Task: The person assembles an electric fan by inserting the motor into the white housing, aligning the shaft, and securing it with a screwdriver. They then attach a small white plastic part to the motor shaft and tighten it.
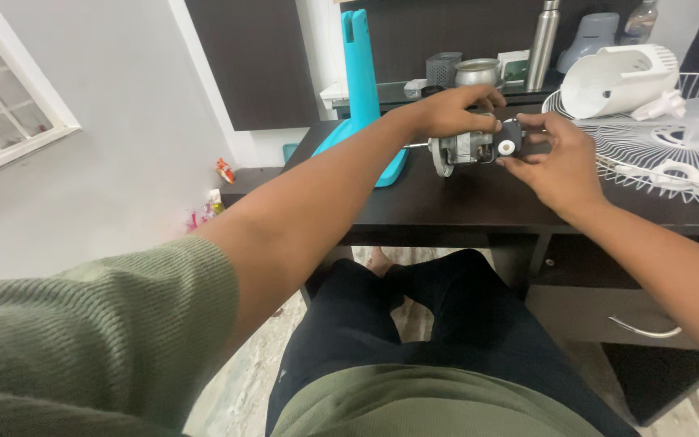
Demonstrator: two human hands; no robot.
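Head view, left to right: a turquoise fan stand (362, 89) rises at the far left of the dark desk (463, 206). Beside it, the left hand (449, 111) clamps its fingers over the small fan motor (464, 149); the right hand (556, 162) pinches the motor's right end. A white wire grille (673, 154) lies far right.

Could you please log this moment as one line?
left hand: on fan motor | right hand: at motor's rear | surface: dark desk | nearby: fan grille

Dark desk (446, 202), pale wall (107, 186), white-framed window (2, 105).
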